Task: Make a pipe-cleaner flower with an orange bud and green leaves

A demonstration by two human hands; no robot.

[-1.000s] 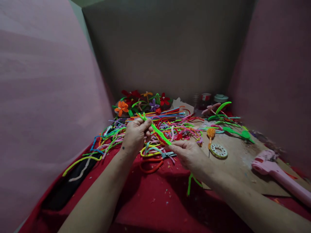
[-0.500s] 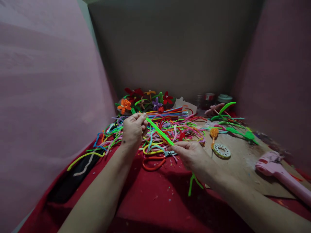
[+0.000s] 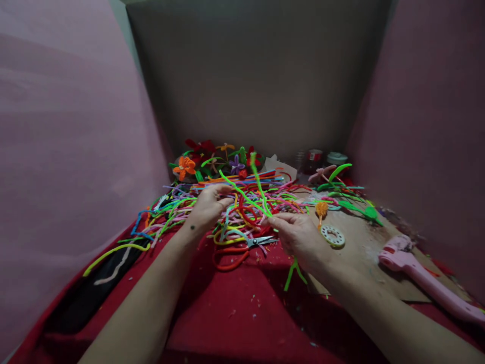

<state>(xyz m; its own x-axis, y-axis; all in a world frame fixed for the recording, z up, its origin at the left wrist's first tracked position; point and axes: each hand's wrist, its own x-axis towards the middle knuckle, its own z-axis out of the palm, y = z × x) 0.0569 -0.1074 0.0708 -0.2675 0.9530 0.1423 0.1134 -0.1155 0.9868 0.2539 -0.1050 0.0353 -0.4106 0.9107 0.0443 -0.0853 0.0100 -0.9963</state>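
Note:
Bright green pipe cleaners [image 3: 261, 192] rise from my right hand [image 3: 299, 230], pinched between thumb and fingertips. Their upper ends spread into two prongs, one leaning left and one nearly upright. Below the same hand hang two more short green ends [image 3: 293, 275]. My left hand [image 3: 212, 205] is close to the left prong, its thumb and forefinger apart; whether a fingertip touches the prong I cannot tell. Scissors [image 3: 231, 257] with red and yellow handles lie just beneath, between the hands, on the red cloth [image 3: 227, 323].
A tangle of coloured pipe cleaners [image 3: 178, 215] spreads behind my hands. Pipe-cleaner flowers [image 3: 184, 168] stand at the back. On the right, a board [image 3: 354, 258] bears a white perforated disc [image 3: 332, 236] and a pink glue gun [image 3: 397, 253]. A black strip [image 3: 94, 288] lies left.
My left hand has let go of the upper ends of the green pipe cleaners, which have sprung apart into two prongs. My right hand keeps its pinch. The view has shifted slightly.

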